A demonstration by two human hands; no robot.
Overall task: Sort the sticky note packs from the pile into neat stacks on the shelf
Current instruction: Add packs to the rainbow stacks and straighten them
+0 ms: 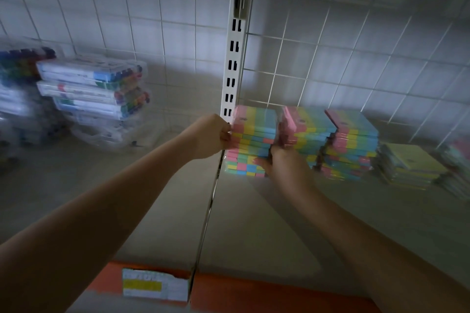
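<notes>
We see our left hand (215,136) & right hand (282,160), fingers curled, gripping opposite sides of the leftmost sticky note stack (253,142) at the shelf (279,211) back, beside the upright (232,71); uneven squeezing could, we judge, topple its staggered packs.

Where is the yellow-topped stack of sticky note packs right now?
In the head view, the yellow-topped stack sits on the shelf at right, just right of the three rainbow-striped stacks.
</notes>
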